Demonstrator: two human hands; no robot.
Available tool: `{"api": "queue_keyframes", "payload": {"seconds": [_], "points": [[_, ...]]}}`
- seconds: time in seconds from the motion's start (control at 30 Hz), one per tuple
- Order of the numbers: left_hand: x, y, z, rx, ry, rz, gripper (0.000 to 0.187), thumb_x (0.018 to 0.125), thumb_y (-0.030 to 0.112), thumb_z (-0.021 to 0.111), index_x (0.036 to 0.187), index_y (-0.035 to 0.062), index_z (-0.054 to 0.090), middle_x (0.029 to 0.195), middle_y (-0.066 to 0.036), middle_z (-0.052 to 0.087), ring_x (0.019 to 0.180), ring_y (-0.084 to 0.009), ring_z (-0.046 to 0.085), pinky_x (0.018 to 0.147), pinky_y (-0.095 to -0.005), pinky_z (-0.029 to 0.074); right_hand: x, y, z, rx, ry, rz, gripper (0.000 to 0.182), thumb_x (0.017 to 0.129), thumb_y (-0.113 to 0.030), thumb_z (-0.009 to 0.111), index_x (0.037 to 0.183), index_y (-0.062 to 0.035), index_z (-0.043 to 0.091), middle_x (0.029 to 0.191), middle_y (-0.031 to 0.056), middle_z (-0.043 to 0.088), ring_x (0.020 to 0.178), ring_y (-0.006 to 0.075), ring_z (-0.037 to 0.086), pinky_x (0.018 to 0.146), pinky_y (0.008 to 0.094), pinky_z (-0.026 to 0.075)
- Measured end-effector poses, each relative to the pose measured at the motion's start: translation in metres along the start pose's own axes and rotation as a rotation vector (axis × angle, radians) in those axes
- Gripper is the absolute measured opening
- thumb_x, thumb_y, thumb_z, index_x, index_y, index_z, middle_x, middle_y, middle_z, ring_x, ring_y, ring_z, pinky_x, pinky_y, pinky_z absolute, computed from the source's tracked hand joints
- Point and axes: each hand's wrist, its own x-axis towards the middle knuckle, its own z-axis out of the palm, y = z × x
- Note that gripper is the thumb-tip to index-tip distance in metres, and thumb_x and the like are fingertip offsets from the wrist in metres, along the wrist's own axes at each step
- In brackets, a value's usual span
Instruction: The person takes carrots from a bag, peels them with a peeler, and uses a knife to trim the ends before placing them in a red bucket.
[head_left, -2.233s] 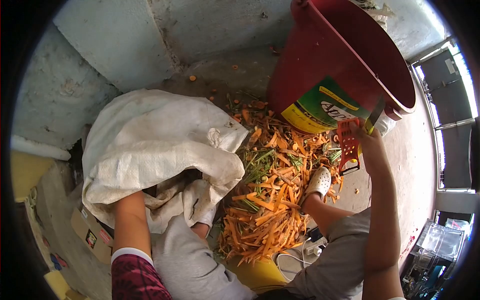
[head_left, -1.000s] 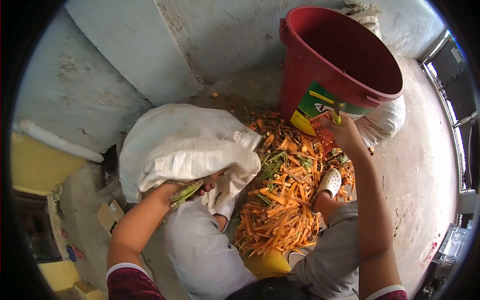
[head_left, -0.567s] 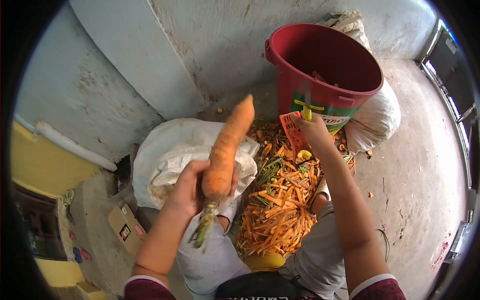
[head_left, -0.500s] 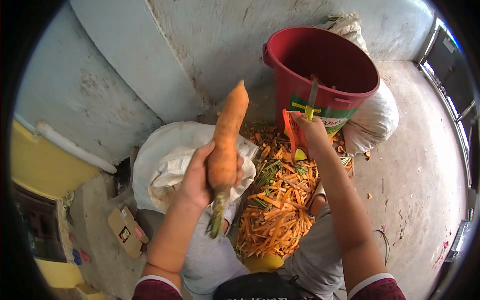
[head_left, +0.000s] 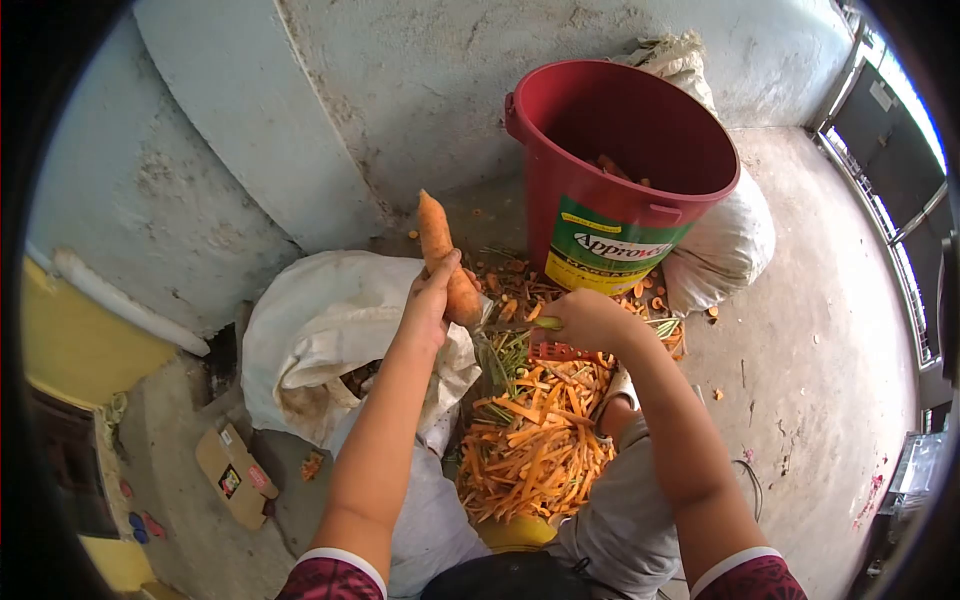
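A large carrot (head_left: 437,232) stands tilted in my left hand (head_left: 432,298), tip up and thick end down, with the fingers wrapped round its lower half. My right hand (head_left: 592,322) is closed on a knife (head_left: 547,323) with a yellow-green handle. Its blade points left and reaches the carrot's thick end. An orange-red slotted tool (head_left: 562,351) hangs under the same hand, partly hidden by the fingers. Below both hands lies a heap of carrot peelings (head_left: 540,440), with green stalks (head_left: 510,360) on its far left side.
A dark red bucket (head_left: 600,225) stands beyond the right hand, with some carrots inside. To the left slumps an opened white sack (head_left: 300,310); another full sack (head_left: 725,250) leans behind the bucket. A piece of cardboard (head_left: 235,475) lies on the floor at left.
My right hand came down and left, swinging the knife from upright to sideways at the carrot's thick end. The carrot moved away from me; its green stalk no longer shows.
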Motion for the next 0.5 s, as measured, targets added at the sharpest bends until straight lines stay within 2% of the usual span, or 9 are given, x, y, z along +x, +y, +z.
{"api": "queue_keyframes", "payload": {"seconds": [0.1,0.13,0.27,0.37,0.5], "points": [[0.003,-0.005,-0.001,0.014,-0.006,0.019,0.029,0.079,0.027,0.058,0.090,0.0035,0.045,0.073,-0.007,0.054,0.065,-0.0173,0.055,0.059,-0.0319,0.048,0.014,0.005,0.019,-0.185,-0.051,-0.005,0.022,0.076,-0.030,0.053,0.083,-0.0110,0.062,0.078,0.0114,0.060,0.076,0.0291,0.057,0.067,0.0402,0.043],[0.002,-0.006,0.000,0.029,-0.009,0.028,0.029,0.079,0.026,0.059,0.090,0.0034,0.045,0.073,-0.007,0.054,0.066,-0.0170,0.056,0.059,-0.0317,0.048,0.016,0.007,0.025,-0.223,-0.051,-0.058,0.029,0.077,-0.034,0.052,0.079,-0.0064,0.058,0.070,0.0134,0.058,0.070,0.0317,0.056,0.063,0.0402,0.043],[-0.002,-0.015,0.008,0.085,-0.083,0.144,0.028,0.077,0.023,0.061,0.090,0.0033,0.046,0.074,-0.006,0.055,0.069,-0.0155,0.057,0.064,-0.0297,0.048,0.023,-0.003,0.040,-0.310,-0.046,-0.077,0.025,0.077,-0.033,0.051,0.080,-0.0087,0.056,0.069,0.0131,0.058,0.069,0.0308,0.057,0.061,0.0412,0.044],[-0.009,-0.015,0.014,0.174,-0.129,0.169,0.028,0.077,0.023,0.061,0.090,0.0037,0.046,0.075,-0.006,0.055,0.070,-0.0147,0.056,0.066,-0.0284,0.046,0.023,-0.008,0.042,-0.387,-0.054,0.028,0.024,0.077,-0.031,0.051,0.081,-0.0084,0.057,0.070,0.0126,0.058,0.069,0.0298,0.058,0.061,0.0407,0.045],[-0.015,-0.012,0.020,0.211,-0.119,0.216,0.028,0.077,0.023,0.061,0.091,0.0035,0.047,0.075,-0.005,0.055,0.070,-0.0137,0.056,0.067,-0.0280,0.045,0.023,-0.003,0.046,-0.402,-0.006,0.026,0.021,0.076,-0.028,0.052,0.081,-0.0089,0.058,0.069,0.0114,0.059,0.069,0.0287,0.058,0.061,0.0398,0.046]]}}
